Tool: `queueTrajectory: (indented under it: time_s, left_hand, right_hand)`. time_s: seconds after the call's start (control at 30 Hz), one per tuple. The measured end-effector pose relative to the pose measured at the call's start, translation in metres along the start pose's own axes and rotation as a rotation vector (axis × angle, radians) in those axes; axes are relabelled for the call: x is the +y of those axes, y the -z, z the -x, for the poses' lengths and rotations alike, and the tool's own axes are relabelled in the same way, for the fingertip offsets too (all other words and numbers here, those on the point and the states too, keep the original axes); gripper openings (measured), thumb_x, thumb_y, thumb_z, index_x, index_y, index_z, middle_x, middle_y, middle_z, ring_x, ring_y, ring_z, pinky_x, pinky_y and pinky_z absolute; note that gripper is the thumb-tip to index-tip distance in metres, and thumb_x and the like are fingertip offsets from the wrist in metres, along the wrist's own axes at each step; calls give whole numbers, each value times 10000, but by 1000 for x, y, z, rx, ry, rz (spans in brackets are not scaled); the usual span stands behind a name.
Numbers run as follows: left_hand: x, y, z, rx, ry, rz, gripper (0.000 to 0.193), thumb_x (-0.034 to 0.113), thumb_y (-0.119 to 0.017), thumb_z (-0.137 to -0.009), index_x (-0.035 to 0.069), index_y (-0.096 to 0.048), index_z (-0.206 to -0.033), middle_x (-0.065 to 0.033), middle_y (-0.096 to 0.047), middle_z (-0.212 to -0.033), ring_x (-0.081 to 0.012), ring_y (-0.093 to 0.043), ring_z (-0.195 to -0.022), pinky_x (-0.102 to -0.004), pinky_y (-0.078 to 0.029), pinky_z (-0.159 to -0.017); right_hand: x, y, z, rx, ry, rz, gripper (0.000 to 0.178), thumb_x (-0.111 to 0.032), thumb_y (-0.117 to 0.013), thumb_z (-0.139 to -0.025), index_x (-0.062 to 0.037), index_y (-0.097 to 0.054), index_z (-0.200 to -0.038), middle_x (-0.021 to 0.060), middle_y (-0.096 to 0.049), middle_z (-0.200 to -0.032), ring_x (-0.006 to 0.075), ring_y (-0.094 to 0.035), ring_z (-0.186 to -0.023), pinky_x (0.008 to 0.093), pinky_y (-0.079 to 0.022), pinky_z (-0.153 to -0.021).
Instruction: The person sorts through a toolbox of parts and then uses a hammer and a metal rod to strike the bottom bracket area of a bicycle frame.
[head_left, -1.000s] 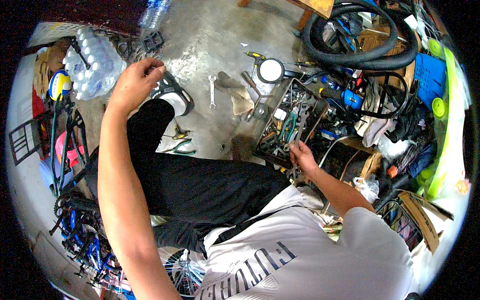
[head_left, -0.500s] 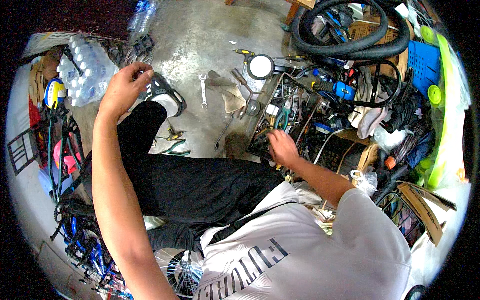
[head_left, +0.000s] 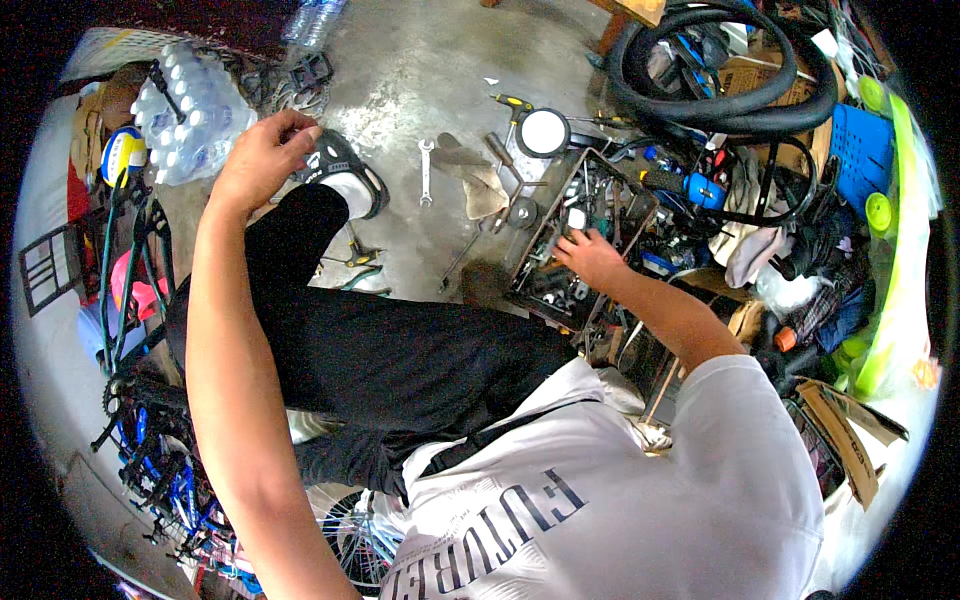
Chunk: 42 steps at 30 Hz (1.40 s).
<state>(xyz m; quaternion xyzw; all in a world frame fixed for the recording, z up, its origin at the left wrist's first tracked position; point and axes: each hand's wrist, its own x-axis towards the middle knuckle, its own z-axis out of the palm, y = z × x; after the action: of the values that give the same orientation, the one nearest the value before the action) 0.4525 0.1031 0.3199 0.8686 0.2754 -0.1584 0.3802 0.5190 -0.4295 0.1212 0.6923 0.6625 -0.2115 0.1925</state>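
Observation:
My right hand (head_left: 594,259) reaches into a dark, shallow tool tray (head_left: 519,283) on the floor to my right. Its fingers are bent but apart, the tips touching the loose metal tools and parts there; I see nothing gripped in them. A small white-topped item (head_left: 577,218) lies just beyond the fingers. My left hand (head_left: 262,165) hangs in the air above my bent leg, near my dark shoe (head_left: 345,165). It is loosely curled with the fingers apart, and nothing shows in it. An open-ended wrench (head_left: 426,172) lies on the concrete between shoe and tray.
A round white-faced object (head_left: 543,133), a yellow-and-black handled tool (head_left: 512,102) and a beige cloth-like piece (head_left: 484,193) lie near the tray. Black tyres (head_left: 625,75) are heaped at the far right. Wrapped bottles (head_left: 190,115) stand left; bicycle parts (head_left: 165,480) crowd the lower left.
My right hand has moved farther into the tool tray, toward the white-topped item. My left hand holds nearly the same pose. The whole view has shifted slightly.

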Motion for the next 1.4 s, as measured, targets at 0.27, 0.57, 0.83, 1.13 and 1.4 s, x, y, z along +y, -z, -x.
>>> queueTrajectory:
  time_s: [0.27,0.57,0.83,1.13,1.4]
  left_hand:
    - [-1,-5,10,-35,32,-36,375,313,-651,-956,11,-678,-1177,-113,-720,-911,-179,-678,-761,-335,-542,-746]
    - [1,-6,6,-41,-6,-20,382,297,-602,-1011,-21,-639,-1218,-89,-703,-980,-152,-642,-812,-305,-532,-768]
    - [-8,-4,15,-96,66,-35,374,311,-585,-1019,8,-639,-1231,-90,-707,-1004,-148,-640,-825,-299,-528,-764]
    - [-23,-4,17,-64,107,4,376,306,-604,-1002,2,-644,-1221,-106,-710,-972,-171,-668,-797,-316,-535,-736]
    - [-8,-5,23,-64,115,14,371,294,-595,-1010,-4,-640,-1226,-105,-718,-983,-164,-664,-808,-312,-534,-745]
  right_hand:
    - [9,27,55,-233,16,104,460,-313,-628,-921,-169,-620,-1358,54,-348,-1599,257,-407,-1369,443,-396,-1054]
    - [-19,36,41,152,76,-144,248,-225,-576,-877,-79,-666,-1056,97,-595,-1263,285,-503,-1272,478,-346,-1125]
    - [-83,-40,-28,0,305,-167,277,-227,-571,-909,-102,-639,-1147,42,-593,-1221,242,-538,-1106,410,-416,-992]
    - [-13,-29,32,-6,338,-93,220,-315,-614,-916,-202,-757,-1039,9,-587,-1313,270,-506,-1236,512,-349,-1109]
    - [-6,-28,38,4,324,-119,228,-300,-589,-924,-224,-767,-1045,8,-553,-1400,281,-487,-1268,572,-317,-1118]
